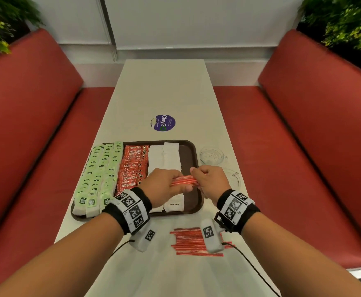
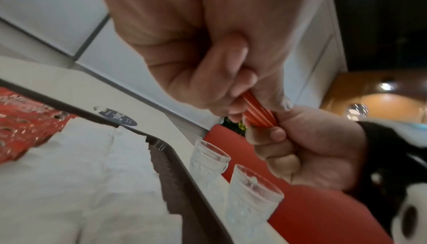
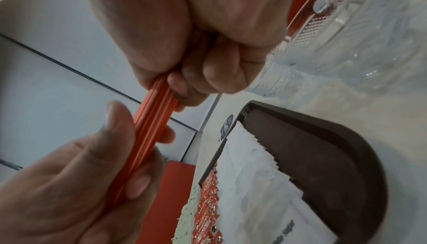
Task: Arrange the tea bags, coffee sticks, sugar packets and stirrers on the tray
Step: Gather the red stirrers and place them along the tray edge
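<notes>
A brown tray [image 1: 193, 151] holds rows of green tea bags [image 1: 98, 172], red coffee sticks [image 1: 132, 166] and white sugar packets [image 1: 164, 157]. Above its right part I hold a bundle of red stirrers [image 1: 185, 181] level, my left hand [image 1: 164, 185] gripping one end and my right hand [image 1: 207, 179] the other. The left wrist view shows the red stirrers [image 2: 256, 112] pinched between my fingers [image 2: 221, 90]. In the right wrist view the stirrers [image 3: 148, 134] run between both hands above the tray [image 3: 323, 147]. More stirrers [image 1: 188, 241] lie on the table near me.
Two clear glass cups [image 1: 211, 155] [image 1: 232, 177] stand on the white table [image 1: 164, 93] right of the tray. A round purple sticker [image 1: 164, 123] lies beyond it. Red bench seats [image 1: 303, 129] flank the table. The tray's right strip [image 3: 300, 143] is bare brown.
</notes>
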The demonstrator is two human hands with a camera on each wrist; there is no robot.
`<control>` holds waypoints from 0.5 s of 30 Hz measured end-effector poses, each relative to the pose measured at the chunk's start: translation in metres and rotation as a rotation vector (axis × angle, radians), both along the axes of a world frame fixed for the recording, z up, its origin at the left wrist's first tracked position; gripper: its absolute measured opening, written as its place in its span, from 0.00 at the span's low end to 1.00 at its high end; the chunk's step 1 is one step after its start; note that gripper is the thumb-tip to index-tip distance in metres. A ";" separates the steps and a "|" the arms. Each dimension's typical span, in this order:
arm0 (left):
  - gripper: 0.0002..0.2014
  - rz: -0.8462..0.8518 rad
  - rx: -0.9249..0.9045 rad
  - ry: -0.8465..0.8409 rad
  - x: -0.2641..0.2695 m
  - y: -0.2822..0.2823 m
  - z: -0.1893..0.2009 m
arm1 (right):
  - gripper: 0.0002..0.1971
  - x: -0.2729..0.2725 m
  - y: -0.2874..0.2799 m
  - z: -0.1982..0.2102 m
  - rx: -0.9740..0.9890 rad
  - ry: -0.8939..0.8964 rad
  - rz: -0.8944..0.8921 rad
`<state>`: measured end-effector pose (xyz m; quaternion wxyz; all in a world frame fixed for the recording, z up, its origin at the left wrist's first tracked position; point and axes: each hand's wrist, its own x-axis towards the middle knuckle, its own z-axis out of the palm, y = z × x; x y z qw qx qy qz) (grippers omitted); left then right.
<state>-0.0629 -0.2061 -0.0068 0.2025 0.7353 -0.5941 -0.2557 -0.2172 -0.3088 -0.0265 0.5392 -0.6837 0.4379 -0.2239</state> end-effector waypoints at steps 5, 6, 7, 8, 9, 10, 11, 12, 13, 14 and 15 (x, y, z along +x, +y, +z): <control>0.22 -0.284 0.276 -0.293 -0.002 -0.004 0.004 | 0.20 -0.002 -0.005 -0.006 -0.133 0.145 0.196; 0.21 -0.318 0.312 -0.288 -0.002 -0.005 0.004 | 0.19 -0.001 -0.003 -0.005 -0.176 0.173 0.263; 0.20 -0.339 0.335 -0.258 -0.002 -0.007 0.003 | 0.18 0.001 -0.002 -0.005 -0.199 0.184 0.319; 0.20 -0.347 0.343 -0.220 -0.001 -0.009 0.001 | 0.18 0.002 -0.001 -0.005 -0.199 0.182 0.357; 0.20 -0.350 0.340 -0.186 -0.002 -0.011 -0.001 | 0.17 0.003 -0.001 -0.006 -0.196 0.178 0.377; 0.19 -0.349 0.335 -0.156 -0.002 -0.013 -0.002 | 0.16 0.004 -0.002 -0.006 -0.197 0.176 0.384; 0.18 -0.348 0.329 -0.127 -0.001 -0.014 -0.004 | 0.16 0.004 -0.002 -0.007 -0.196 0.167 0.376; 0.16 -0.349 0.331 -0.102 0.000 -0.015 -0.007 | 0.15 0.004 -0.002 -0.006 -0.187 0.157 0.353; 0.15 -0.353 0.339 -0.083 0.003 -0.016 -0.010 | 0.15 0.003 -0.001 -0.006 -0.161 0.149 0.320; 0.15 -0.355 0.355 -0.071 0.006 -0.017 -0.012 | 0.17 0.003 0.000 -0.005 -0.123 0.156 0.281; 0.16 -0.345 0.372 -0.068 0.010 -0.019 -0.014 | 0.22 0.001 0.001 -0.004 -0.080 0.174 0.246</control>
